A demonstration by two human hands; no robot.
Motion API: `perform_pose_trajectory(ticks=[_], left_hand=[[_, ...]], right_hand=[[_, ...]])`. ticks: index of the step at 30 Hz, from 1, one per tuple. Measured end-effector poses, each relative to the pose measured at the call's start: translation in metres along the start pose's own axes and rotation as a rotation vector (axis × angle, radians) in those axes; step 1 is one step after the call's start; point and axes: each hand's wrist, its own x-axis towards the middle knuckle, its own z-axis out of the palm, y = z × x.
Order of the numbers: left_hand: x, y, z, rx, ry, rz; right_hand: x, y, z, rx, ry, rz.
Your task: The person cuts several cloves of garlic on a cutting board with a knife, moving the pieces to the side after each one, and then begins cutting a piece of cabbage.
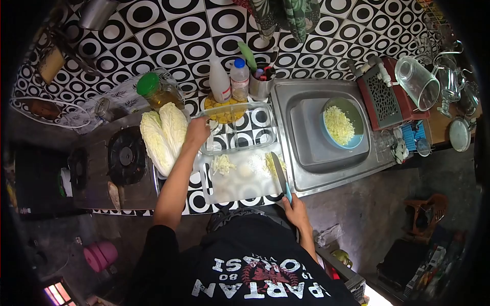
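My right hand (297,210) grips a kitchen knife (279,173) by its light blue handle, its blade lying over the right side of a translucent cutting board (240,186). Chopped pale cabbage (223,164) sits on the board's left part, with more beside the blade. My left hand (198,131) is at the left end of a clear rectangular container (240,149), fingers curled by a small pale piece (212,124); whether they hold it is hard to see. Left of that hand lie napa cabbage pieces (158,137), partly behind my forearm.
A blue bowl (343,145) of chopped cabbage stands in the steel sink (306,176). Behind the container are a white bottle (219,81), a blue-capped bottle (239,81) and a utensil cup (261,87). A green-lidded jar (153,89) and a stove (126,155) are left.
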Motion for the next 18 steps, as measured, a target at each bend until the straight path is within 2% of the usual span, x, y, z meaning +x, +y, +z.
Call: perform_pose_trajectory(ticks=[3, 6, 10, 13, 15, 18], left_hand=[[-0.005, 0.014, -0.019, -0.136, 0.034, 0.061], [-0.006, 0.027, -0.033, -0.313, 0.056, 0.042], [-0.002, 0.025, -0.031, -0.348, 0.079, 0.083], [-0.001, 0.027, -0.028, -0.382, 0.059, 0.037], [-0.003, 0.023, -0.025, -0.259, 0.065, 0.077], [-0.005, 0.019, -0.017, -0.366, 0.041, 0.008]], right_hand=[[0.0, 0.004, 0.007, 0.014, 0.07, -0.108], [0.002, 0.001, 0.009, -0.012, 0.073, -0.117], [0.005, -0.005, 0.007, -0.018, 0.062, -0.105], [0.004, -0.012, -0.001, 0.021, -0.031, -0.002], [0.004, -0.011, -0.003, -0.013, -0.028, 0.024], [0.002, -0.007, -0.003, 0.021, -0.004, -0.028]])
